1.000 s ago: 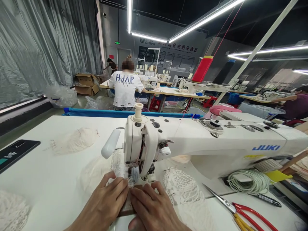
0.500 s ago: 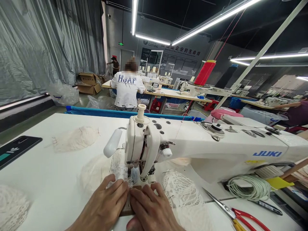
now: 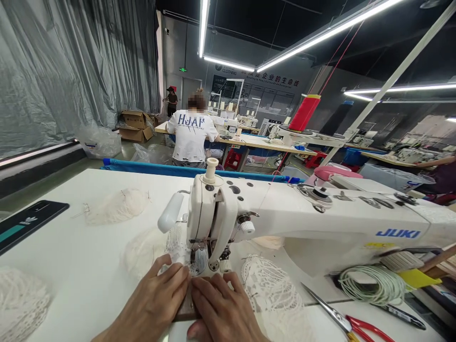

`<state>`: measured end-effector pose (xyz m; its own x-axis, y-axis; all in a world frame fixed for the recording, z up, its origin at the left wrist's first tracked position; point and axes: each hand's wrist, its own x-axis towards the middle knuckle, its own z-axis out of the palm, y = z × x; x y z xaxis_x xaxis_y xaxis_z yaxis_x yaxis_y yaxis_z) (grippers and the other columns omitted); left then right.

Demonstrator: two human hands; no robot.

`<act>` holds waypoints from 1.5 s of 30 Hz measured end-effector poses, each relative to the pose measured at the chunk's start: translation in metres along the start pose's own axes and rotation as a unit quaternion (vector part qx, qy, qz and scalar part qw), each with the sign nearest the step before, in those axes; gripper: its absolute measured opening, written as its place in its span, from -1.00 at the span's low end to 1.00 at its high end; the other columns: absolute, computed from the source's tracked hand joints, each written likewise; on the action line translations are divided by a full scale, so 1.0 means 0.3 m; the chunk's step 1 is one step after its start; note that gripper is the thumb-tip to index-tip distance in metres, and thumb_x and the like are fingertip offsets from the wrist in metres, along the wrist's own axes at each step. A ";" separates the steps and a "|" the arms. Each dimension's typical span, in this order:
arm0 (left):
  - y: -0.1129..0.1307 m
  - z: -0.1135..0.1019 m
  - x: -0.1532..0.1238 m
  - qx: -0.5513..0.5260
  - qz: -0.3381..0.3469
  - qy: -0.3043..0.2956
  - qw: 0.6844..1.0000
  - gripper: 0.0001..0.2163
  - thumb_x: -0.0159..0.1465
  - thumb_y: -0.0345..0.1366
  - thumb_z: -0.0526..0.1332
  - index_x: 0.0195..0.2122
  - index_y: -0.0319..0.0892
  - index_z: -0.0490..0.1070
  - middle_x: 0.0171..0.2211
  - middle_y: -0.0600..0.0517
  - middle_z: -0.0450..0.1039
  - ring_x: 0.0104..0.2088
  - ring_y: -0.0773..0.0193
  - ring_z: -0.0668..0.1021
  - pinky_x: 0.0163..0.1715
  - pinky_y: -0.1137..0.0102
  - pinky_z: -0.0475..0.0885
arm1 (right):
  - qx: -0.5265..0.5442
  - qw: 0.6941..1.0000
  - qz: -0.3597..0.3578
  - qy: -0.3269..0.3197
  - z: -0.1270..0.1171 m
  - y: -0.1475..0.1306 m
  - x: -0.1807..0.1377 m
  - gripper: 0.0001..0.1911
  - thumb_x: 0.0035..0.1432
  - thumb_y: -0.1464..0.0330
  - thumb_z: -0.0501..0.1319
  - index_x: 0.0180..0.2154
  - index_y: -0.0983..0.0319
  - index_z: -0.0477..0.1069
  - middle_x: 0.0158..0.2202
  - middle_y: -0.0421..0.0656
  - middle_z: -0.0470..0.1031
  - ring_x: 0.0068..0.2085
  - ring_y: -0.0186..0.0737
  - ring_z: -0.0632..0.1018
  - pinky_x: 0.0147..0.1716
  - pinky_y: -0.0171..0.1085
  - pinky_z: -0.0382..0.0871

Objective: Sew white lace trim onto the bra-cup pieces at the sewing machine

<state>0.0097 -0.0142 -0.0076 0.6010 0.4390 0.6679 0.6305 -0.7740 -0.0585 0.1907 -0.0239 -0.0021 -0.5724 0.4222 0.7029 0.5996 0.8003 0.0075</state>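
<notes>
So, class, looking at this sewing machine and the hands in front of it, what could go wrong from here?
The left hand and right hand are close to the machine head, so a fingertip might get caught if it runs. The lace beside the right hand could be brushed aside. The scissors point towards that lace, so a bump might snag it.

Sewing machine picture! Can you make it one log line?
left hand: at white lace, grip unclear; right hand: beside left hand, grip unclear; sewing machine: ahead of both hands; scissors: lying at right
</notes>
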 end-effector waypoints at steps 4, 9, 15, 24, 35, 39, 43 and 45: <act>-0.024 0.001 -0.003 0.022 0.011 -0.020 0.999 -0.75 0.35 -0.51 -0.06 -0.21 -0.27 0.41 -0.23 -0.04 0.48 -0.21 0.26 0.45 -0.04 0.21 0.13 | -0.021 1.000 -0.005 0.003 0.007 0.005 -0.001 -0.39 0.35 0.06 -0.25 -0.24 0.32 0.41 -0.21 -0.09 0.53 -0.39 -0.21 0.41 -0.38 -0.19 0.07; -0.042 -0.009 0.001 0.060 0.000 -0.044 0.997 -0.76 0.33 -0.51 -0.03 -0.12 -0.25 0.39 -0.19 0.00 0.49 -0.13 0.28 0.45 0.06 0.22 0.04 | -0.046 0.999 -0.008 0.005 0.029 0.011 -0.014 -0.37 0.31 0.00 -0.23 -0.26 0.30 0.41 -0.20 -0.05 0.51 -0.36 -0.18 0.40 -0.32 -0.17 0.12; -0.059 -0.001 0.000 0.081 0.005 -0.046 0.996 -0.77 0.35 -0.45 -0.02 -0.07 -0.28 0.38 -0.12 -0.05 0.49 -0.03 0.25 0.41 0.11 0.21 0.00 | -0.032 0.999 0.003 0.009 0.028 0.017 -0.014 -0.38 0.32 0.01 -0.24 -0.26 0.28 0.41 -0.23 -0.07 0.51 -0.36 -0.17 0.39 -0.32 -0.17 0.10; 0.061 -0.041 -0.024 0.005 0.002 -0.038 0.999 -0.78 0.35 -0.43 -0.02 -0.25 -0.18 0.42 -0.33 0.05 0.50 -0.26 0.30 0.49 -0.06 0.31 0.17 | 0.074 0.996 0.018 -0.057 -0.047 0.005 0.029 -0.50 0.36 0.09 -0.22 -0.20 0.27 0.35 -0.25 -0.11 0.48 -0.28 -0.16 0.41 -0.24 -0.15 0.08; 0.006 -0.384 -0.152 -0.077 -0.164 -0.175 0.968 -0.78 0.24 -0.51 0.04 -0.21 -0.08 0.37 -0.23 0.07 0.41 -0.29 0.26 0.43 -0.15 0.29 0.21 | 0.110 0.987 -0.048 -0.103 -0.026 -0.184 0.090 -0.31 0.07 -0.22 -0.03 -0.22 0.29 0.32 -0.24 -0.05 0.43 -0.28 -0.13 0.40 -0.22 -0.14 0.20; 0.096 -0.409 -0.226 -0.069 -0.206 -0.223 0.950 -0.91 0.15 -0.37 0.27 -0.34 -0.11 0.37 -0.38 0.13 0.34 -0.39 0.26 0.38 -0.27 0.36 0.25 | 0.078 0.987 -0.050 -0.133 0.022 -0.280 0.069 -0.57 0.10 0.00 0.12 -0.34 0.26 0.29 -0.32 -0.10 0.40 -0.32 -0.15 0.38 -0.31 -0.16 0.21; 0.172 -0.426 -0.288 -0.090 -0.223 -0.188 0.952 -0.65 -0.04 -0.31 0.43 -0.22 -0.05 0.43 -0.20 0.06 0.36 -0.28 0.20 0.39 -0.25 0.38 0.31 | 0.133 0.970 -0.028 -0.200 -0.067 -0.331 0.045 -0.92 0.09 0.51 0.06 -0.40 0.24 0.26 -0.37 -0.15 0.39 -0.35 -0.23 0.36 -0.30 -0.21 0.21; 0.208 -0.424 -0.305 -0.147 -0.250 -0.158 0.944 -0.39 -0.07 -0.32 0.45 0.03 0.04 0.32 -0.04 0.01 0.34 -0.13 0.11 0.37 -0.13 0.32 0.32 | 0.223 0.948 0.044 -0.221 -0.144 -0.336 0.034 -0.91 0.10 0.51 0.04 -0.37 0.24 0.27 -0.37 -0.16 0.38 -0.33 -0.25 0.36 -0.29 -0.25 0.23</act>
<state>-0.0684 -0.1607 0.0222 0.4108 0.8610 0.2999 0.7387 -0.5071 0.4441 0.1486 -0.1187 0.0348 -0.7688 0.5540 0.3194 0.4156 0.8124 -0.4089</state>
